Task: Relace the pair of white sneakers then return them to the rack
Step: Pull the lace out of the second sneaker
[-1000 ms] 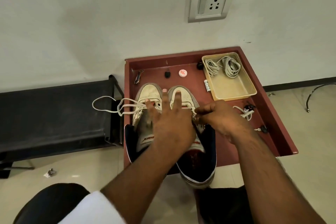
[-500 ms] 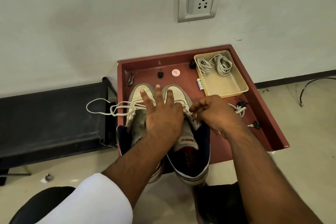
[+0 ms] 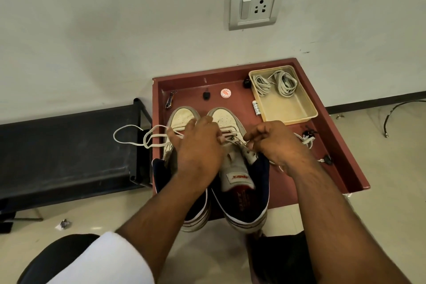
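Two white sneakers stand side by side on a red tray table point(image 3: 341, 145), toes toward the wall. My left hand point(image 3: 198, 145) lies over the gap between the left sneaker point(image 3: 182, 117) and the right sneaker point(image 3: 227, 117), its fingers curled on the lace at the right sneaker's eyelets. My right hand point(image 3: 274, 143) pinches the same white lace point(image 3: 230, 137) at the right side of that shoe. A long loose lace loop point(image 3: 129, 134) trails off the left sneaker past the table's left edge.
A beige tray point(image 3: 288, 110) holding coiled laces sits at the table's back right. Small items lie on the table: a round red-and-white lid point(image 3: 226, 92), a black cap point(image 3: 205, 95), a clip point(image 3: 170, 101). A black rack point(image 3: 69, 145) stands to the left. A wall socket point(image 3: 255, 4) is above.
My left hand's fingers have curled down from spread flat onto the lace. My right hand has shifted a little closer to the right sneaker's eyelets. The view has drifted slightly.
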`<move>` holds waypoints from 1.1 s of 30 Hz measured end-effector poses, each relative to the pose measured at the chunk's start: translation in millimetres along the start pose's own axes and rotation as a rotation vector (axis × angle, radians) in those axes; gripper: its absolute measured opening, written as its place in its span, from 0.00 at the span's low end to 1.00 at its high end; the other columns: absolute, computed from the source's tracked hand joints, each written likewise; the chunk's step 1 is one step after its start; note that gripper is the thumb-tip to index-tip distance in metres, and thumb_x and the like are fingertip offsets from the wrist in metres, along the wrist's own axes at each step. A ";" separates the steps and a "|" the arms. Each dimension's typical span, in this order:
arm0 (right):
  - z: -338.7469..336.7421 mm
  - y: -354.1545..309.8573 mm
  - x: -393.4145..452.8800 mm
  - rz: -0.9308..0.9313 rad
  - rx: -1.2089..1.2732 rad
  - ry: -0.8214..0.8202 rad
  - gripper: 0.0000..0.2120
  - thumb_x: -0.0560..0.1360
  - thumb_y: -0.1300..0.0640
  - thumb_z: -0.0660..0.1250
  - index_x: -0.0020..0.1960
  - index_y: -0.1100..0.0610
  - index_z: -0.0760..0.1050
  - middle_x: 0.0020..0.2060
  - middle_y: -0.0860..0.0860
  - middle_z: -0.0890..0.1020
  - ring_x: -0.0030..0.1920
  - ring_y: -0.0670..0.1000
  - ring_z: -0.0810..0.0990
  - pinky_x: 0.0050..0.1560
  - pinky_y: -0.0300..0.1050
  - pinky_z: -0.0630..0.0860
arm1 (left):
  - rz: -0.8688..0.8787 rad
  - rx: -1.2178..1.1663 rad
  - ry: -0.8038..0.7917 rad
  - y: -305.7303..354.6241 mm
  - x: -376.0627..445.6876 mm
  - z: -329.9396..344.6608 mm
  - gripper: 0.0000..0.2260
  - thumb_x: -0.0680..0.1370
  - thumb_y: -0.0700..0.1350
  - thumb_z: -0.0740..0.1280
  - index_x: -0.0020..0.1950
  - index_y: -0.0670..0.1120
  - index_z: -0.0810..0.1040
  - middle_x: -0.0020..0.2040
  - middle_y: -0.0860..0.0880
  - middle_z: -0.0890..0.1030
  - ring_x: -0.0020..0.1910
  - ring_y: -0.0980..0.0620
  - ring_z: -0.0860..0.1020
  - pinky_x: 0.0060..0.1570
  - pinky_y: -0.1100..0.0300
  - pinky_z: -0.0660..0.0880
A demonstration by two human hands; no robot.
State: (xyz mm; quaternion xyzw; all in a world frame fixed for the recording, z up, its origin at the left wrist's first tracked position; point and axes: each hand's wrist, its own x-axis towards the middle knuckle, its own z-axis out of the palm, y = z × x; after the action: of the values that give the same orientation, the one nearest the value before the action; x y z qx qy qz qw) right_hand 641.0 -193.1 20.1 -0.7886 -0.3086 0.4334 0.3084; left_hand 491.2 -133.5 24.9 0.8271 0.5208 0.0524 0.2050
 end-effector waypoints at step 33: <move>26.6 -7.8 20.3 -0.279 -0.392 0.086 0.09 0.72 0.50 0.73 0.52 0.45 0.82 0.67 0.49 0.72 0.68 0.53 0.70 0.68 0.55 0.66 | -0.071 0.226 -0.205 -26.6 4.1 -14.5 0.09 0.75 0.53 0.66 0.52 0.56 0.83 0.60 0.55 0.75 0.67 0.47 0.67 0.69 0.35 0.53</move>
State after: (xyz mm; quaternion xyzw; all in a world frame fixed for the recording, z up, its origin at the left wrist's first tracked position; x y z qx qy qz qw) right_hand 624.9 -167.2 4.4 -0.8009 -0.4791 0.2846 0.2193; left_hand 466.4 -115.9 27.1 0.8269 0.5287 -0.0985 0.1645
